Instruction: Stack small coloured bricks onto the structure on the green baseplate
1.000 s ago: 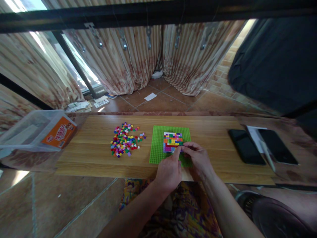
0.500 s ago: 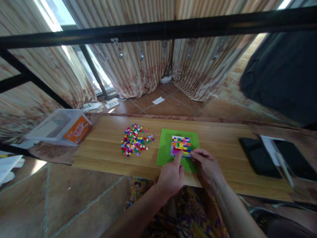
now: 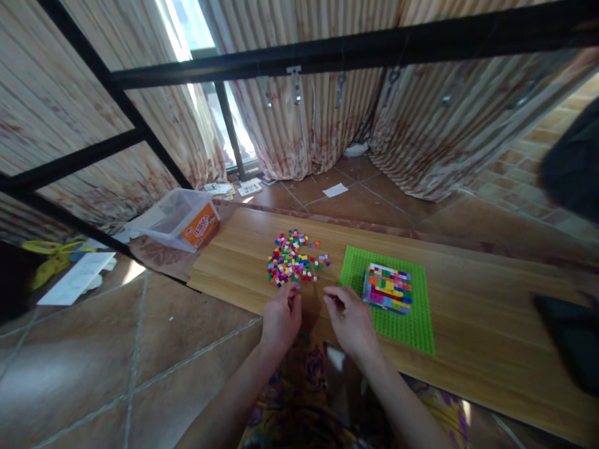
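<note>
My left hand (image 3: pixel 281 317) is at the near edge of a pile of small coloured toy bricks (image 3: pixel 291 259), its fingers bent together. A purplish speck shows at its fingertips, too small to tell if it is held. To the right, my right hand (image 3: pixel 350 319) hovers over the wood, thumb and forefinger curled towards each other; whatever is between their tips, if anything, cannot be made out. Beside that hand, a block built of multicoloured brick rows (image 3: pixel 387 288) rises from a green studded baseplate (image 3: pixel 418 330).
The wooden board (image 3: pixel 472 312) carries a dark flat device (image 3: pixel 568 337) at its right. Beyond its left end stands a clear plastic box (image 3: pixel 173 218) with an orange label. A black metal bar (image 3: pixel 327 56) crosses in front of striped curtains (image 3: pixel 299 137). Papers lie on the tiled floor.
Both hands have left the brick block on the baseplate and moved left, towards the loose bricks. The view has turned left, so things on the board appear further right.
</note>
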`<state>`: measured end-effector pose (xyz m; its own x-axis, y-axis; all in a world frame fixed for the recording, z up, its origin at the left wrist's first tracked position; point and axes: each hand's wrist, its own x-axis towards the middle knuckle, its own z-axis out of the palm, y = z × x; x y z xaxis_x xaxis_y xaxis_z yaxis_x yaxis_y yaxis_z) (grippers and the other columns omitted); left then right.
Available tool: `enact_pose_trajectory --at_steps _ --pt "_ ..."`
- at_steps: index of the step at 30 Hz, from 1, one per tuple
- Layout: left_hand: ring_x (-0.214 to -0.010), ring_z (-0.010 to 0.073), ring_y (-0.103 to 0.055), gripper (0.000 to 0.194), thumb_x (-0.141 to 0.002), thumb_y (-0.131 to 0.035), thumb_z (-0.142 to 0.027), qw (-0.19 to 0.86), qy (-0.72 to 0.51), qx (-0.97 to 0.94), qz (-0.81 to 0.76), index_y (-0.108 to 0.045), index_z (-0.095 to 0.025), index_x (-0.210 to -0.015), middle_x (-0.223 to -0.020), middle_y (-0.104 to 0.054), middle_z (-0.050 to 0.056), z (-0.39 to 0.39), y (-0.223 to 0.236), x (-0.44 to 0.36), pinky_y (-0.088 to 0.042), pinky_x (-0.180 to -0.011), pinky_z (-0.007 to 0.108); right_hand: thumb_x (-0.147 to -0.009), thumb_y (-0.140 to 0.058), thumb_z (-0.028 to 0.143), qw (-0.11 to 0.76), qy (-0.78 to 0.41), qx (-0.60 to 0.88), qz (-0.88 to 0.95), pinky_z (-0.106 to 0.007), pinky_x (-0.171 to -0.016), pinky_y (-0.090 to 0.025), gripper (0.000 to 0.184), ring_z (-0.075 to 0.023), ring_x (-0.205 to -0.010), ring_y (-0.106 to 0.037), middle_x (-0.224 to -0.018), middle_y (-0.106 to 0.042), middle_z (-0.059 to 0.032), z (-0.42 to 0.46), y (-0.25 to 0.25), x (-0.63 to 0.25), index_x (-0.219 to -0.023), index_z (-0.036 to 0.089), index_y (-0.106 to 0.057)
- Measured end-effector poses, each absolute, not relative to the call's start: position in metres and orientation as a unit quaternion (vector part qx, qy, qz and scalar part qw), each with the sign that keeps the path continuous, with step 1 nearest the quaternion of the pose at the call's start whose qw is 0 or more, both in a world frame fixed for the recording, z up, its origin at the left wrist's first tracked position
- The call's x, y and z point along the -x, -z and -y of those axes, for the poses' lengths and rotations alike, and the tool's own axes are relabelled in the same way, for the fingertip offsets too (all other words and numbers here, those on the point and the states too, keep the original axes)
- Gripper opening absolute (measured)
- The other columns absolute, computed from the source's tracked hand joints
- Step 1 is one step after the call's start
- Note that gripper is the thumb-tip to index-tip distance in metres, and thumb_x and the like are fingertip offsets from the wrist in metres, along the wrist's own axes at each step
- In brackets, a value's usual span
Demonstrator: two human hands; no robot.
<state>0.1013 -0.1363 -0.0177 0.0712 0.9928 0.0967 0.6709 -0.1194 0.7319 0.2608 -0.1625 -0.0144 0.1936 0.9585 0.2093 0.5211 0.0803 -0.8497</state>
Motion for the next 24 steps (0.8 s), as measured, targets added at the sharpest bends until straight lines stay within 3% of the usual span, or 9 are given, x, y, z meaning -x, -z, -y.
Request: enact_pose_trajectory --at_steps 8,13,17,21,24 --pt "-0.087 0.02 -0.07 0.024 -0.089 -0.049 -0.013 0.199 -0.287 -0.696 -0.628 -0.064 -0.018 -0.107 -0.096 -0.074 0.007 0.124 0.025 -0.095 -0.052 -0.079 0.031 -0.093 -0.048 0.022 0.378 -0.184 0.628 0.655 -0.031 -0.073 -0.048 0.022 -0.0173 -0.079 -0.061 -0.089 -0.066 -0.0038 0.132 0.029 -0.229 -0.091 0.023 -0.07" --pt "-0.096 0.0219 -0.069 0.026 -0.091 -0.044 -0.014 0.205 -0.317 -0.685 -0.623 -0.065 -0.017 -0.105 -0.103 -0.073 0.01 0.123 0.028 -0.091 -0.053 -0.087 0.034 -0.094 -0.053 0.03 0.296 -0.12 0.677 0.663 -0.03 -0.072 -0.046 0.018 -0.0186 -0.083 -0.06 -0.092 -0.065 -0.0055 0.128 0.03 -0.208 -0.09 0.022 -0.068" --pt "-0.094 0.0221 -0.069 0.025 -0.089 -0.046 -0.016 0.226 -0.328 -0.678 -0.618 -0.065 -0.016 -0.104 -0.1 -0.074 0.01 0.12 0.03 -0.085 -0.054 -0.087 0.036 -0.095 -0.049 0.026 0.266 -0.09 0.681 0.676 -0.033 -0.078 -0.048 0.02 -0.0207 -0.091 -0.061 -0.094 -0.066 -0.0074 0.126 0.028 -0.201 -0.088 0.021 -0.067" --pt "-0.09 0.0219 -0.069 0.023 -0.089 -0.048 -0.021 0.246 -0.332 -0.67 -0.618 -0.065 -0.018 -0.104 -0.097 -0.073 0.008 0.119 0.03 -0.083 -0.055 -0.086 0.039 -0.095 -0.049 0.021 0.271 -0.085 0.672 0.683 -0.035 -0.081 -0.052 0.021 -0.0218 -0.092 -0.063 -0.094 -0.067 -0.0074 0.133 0.024 -0.206 -0.085 0.022 -0.067" --pt "-0.087 0.0226 -0.069 0.022 -0.089 -0.049 -0.025 0.275 -0.34 -0.666 -0.604 -0.064 -0.02 -0.105 -0.094 -0.072 0.008 0.123 0.028 -0.087 -0.056 -0.084 0.042 -0.096 -0.047 0.025 0.337 -0.127 0.665 0.655 -0.033 -0.077 -0.054 0.021 -0.0201 -0.086 -0.066 -0.09 -0.069 -0.0038 0.153 0.019 -0.223 -0.089 0.027 -0.067"
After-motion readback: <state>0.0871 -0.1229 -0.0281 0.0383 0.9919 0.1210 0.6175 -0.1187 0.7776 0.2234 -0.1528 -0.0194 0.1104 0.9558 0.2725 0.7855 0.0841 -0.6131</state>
